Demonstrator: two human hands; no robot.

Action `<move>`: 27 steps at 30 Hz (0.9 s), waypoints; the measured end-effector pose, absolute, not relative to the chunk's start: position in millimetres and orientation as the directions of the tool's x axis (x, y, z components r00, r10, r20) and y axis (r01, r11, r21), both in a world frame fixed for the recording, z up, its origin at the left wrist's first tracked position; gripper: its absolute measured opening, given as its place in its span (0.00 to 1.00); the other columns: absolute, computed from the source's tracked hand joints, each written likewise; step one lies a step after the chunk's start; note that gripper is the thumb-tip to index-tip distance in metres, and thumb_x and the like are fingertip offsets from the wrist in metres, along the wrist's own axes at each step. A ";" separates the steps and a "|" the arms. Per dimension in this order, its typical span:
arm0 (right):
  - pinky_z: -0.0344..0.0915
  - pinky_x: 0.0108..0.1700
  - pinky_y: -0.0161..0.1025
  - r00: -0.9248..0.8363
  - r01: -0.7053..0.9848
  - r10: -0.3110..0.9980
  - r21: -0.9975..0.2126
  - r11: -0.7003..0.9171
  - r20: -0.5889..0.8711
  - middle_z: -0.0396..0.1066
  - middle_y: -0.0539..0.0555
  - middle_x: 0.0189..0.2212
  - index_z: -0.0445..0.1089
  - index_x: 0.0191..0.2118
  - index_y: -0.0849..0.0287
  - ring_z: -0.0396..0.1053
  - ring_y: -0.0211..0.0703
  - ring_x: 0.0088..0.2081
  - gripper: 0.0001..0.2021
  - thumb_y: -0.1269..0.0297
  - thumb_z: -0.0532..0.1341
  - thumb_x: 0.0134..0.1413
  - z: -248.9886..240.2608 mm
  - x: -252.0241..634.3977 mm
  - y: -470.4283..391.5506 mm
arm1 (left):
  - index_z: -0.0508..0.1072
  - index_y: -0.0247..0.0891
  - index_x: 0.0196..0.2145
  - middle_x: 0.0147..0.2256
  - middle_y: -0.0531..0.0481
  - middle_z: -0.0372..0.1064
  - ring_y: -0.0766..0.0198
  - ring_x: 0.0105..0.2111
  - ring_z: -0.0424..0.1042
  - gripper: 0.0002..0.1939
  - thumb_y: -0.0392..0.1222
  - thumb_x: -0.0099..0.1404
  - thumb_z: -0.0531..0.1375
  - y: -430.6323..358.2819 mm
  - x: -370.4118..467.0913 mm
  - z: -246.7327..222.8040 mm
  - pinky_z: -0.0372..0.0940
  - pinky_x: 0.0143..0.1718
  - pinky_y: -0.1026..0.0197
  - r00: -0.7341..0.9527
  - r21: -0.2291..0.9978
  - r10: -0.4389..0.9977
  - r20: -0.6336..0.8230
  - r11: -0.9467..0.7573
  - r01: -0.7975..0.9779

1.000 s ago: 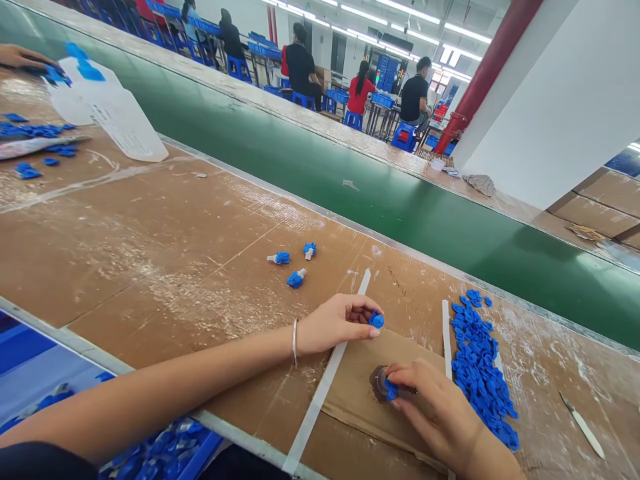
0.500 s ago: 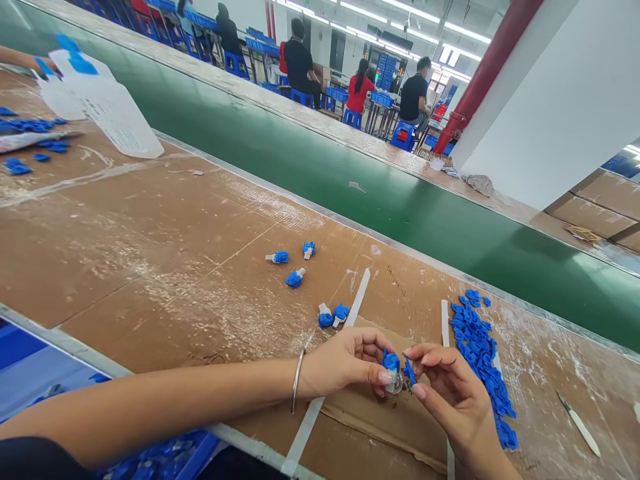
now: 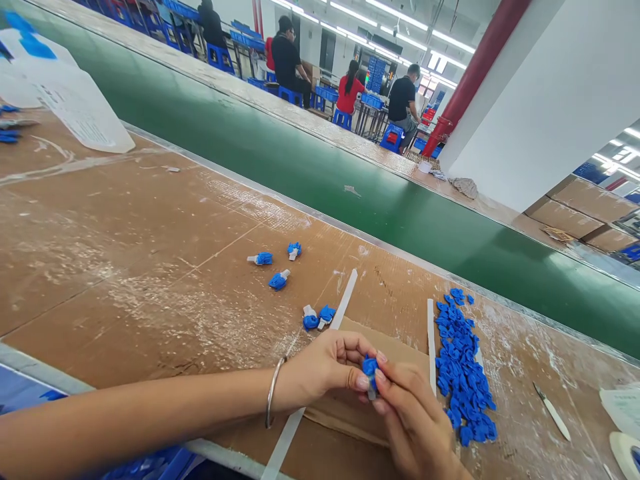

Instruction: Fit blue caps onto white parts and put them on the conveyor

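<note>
Above a cardboard sheet (image 3: pixel 345 417), my left hand (image 3: pixel 333 363) pinches a small blue plastic part (image 3: pixel 369 367) with a whitish tab at its lower end. My right hand (image 3: pixel 415 403) is closed against the same part from the right, thumb and fingertips pressed onto it. The fingers cover much of the part, and the separate small blue piece cannot be made out. Just beyond my left hand lie two blue parts with whitish tabs (image 3: pixel 311 321). Right of my right hand spreads a pile of small blue pieces (image 3: pixel 463 370).
Several similar parts (image 3: pixel 279 280) lie farther left. A scalpel-like knife (image 3: pixel 553 413) and a tape roll (image 3: pixel 625 455) rest at the right. White tape strips (image 3: pixel 431 340) flank the cardboard. A green conveyor belt (image 3: pixel 320 177) runs behind; a translucent plastic container (image 3: pixel 85 110) stands far left.
My right hand has moved left with its small blue piece to the part in my left hand; the gap between them has closed. The view has shifted slightly right.
</note>
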State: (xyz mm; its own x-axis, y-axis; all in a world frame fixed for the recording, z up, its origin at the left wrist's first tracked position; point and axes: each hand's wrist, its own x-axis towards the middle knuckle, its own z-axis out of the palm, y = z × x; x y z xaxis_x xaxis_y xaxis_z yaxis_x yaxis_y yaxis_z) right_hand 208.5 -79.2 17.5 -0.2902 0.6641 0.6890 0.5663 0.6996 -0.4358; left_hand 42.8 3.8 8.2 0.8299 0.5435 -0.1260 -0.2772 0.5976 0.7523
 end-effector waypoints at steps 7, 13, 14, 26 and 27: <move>0.63 0.53 0.42 -0.358 0.616 0.743 -0.455 0.643 0.565 0.65 0.57 0.55 0.60 0.60 0.60 0.61 0.46 0.53 0.19 0.72 0.50 0.65 20.4 211.5 -77.9 | 0.73 0.32 0.35 0.28 0.49 0.73 0.67 0.27 0.71 0.22 0.49 0.49 0.73 5.6 40.5 5.7 0.67 0.30 0.67 0.813 0.784 0.571 -0.117 0.555 -0.278; 0.64 0.49 0.45 -0.043 0.942 0.855 -0.265 0.207 0.516 0.73 0.54 0.43 0.69 0.48 0.56 0.66 0.48 0.46 0.13 0.61 0.50 0.67 18.1 285.8 -50.9 | 0.69 0.36 0.40 0.35 0.47 0.72 0.61 0.34 0.71 0.15 0.47 0.60 0.62 38.5 23.2 25.3 0.67 0.37 0.59 0.648 0.995 0.758 0.081 -0.021 -0.101; 0.64 0.48 0.47 -0.019 0.963 0.872 -0.226 0.148 0.490 0.73 0.56 0.42 0.71 0.45 0.58 0.67 0.50 0.45 0.14 0.61 0.50 0.66 15.1 300.4 -46.0 | 0.70 0.36 0.42 0.36 0.46 0.72 0.59 0.35 0.71 0.13 0.46 0.61 0.60 49.2 18.5 26.6 0.67 0.39 0.58 0.564 0.974 0.811 0.156 -0.221 0.049; 0.66 0.41 0.43 0.054 0.999 0.962 -0.006 -0.054 0.267 0.72 0.61 0.41 0.71 0.43 0.64 0.71 0.50 0.40 0.16 0.74 0.48 0.57 -15.8 340.1 -32.3 | 0.72 0.28 0.42 0.44 0.30 0.65 0.41 0.47 0.63 0.14 0.35 0.62 0.51 123.5 -20.3 17.9 0.60 0.46 0.46 0.379 0.028 0.894 0.241 -0.396 0.918; 0.66 0.40 0.42 0.044 0.999 0.965 0.009 -0.048 0.259 0.71 0.61 0.40 0.72 0.42 0.64 0.71 0.49 0.39 0.16 0.75 0.48 0.58 -15.0 339.0 -32.9 | 0.72 0.30 0.41 0.44 0.33 0.66 0.43 0.46 0.63 0.13 0.36 0.62 0.51 121.3 -20.0 21.2 0.60 0.47 0.47 0.405 0.078 0.883 0.237 -0.433 0.898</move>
